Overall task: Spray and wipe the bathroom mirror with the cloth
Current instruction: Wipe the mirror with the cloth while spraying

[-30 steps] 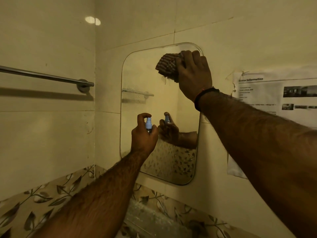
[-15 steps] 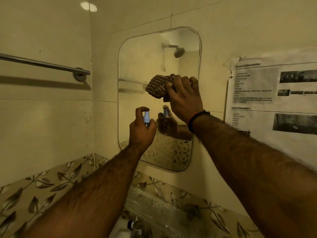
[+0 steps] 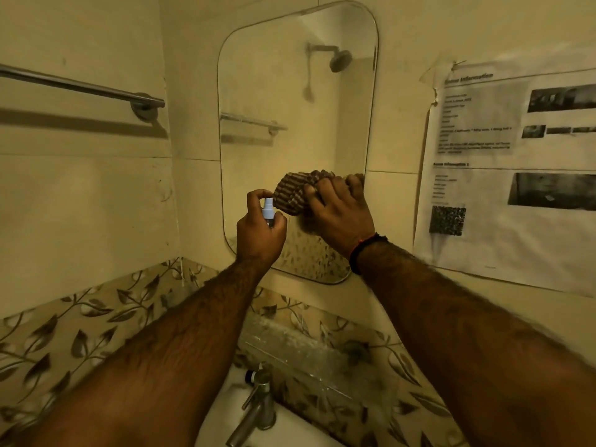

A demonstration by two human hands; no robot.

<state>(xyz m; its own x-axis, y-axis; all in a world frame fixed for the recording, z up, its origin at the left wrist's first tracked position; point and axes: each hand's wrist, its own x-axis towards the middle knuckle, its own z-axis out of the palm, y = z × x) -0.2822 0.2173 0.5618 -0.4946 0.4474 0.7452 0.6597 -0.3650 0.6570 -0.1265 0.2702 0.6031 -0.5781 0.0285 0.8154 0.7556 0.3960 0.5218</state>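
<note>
Cloth (image 3: 295,195): soft, bunched under right hand (image 3: 338,211), mirror (image 3: 290,91) five o'clock; left hand (image 3: 258,233) closed around light spray bottle (image 3: 268,211).

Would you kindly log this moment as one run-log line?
phase: wiping | right hand: presses striped brown cloth on rounded wall mirror, lower part | left hand: holds small blue spray bottle

Cloth (image 3: 295,195): brown, fine pale stripes. Spray bottle (image 3: 268,211): light blue top. Wristband (image 3: 364,250): black with a red-orange strand. Wall tiles (image 3: 80,204): plain cream; lower border tiles (image 3: 96,321): grey-brown leaf-and-vine print. Towel rail (image 3: 80,87) and tap (image 3: 254,411): silver-grey. Notice sheet (image 3: 503,175): white, black text, dark photos.
</note>
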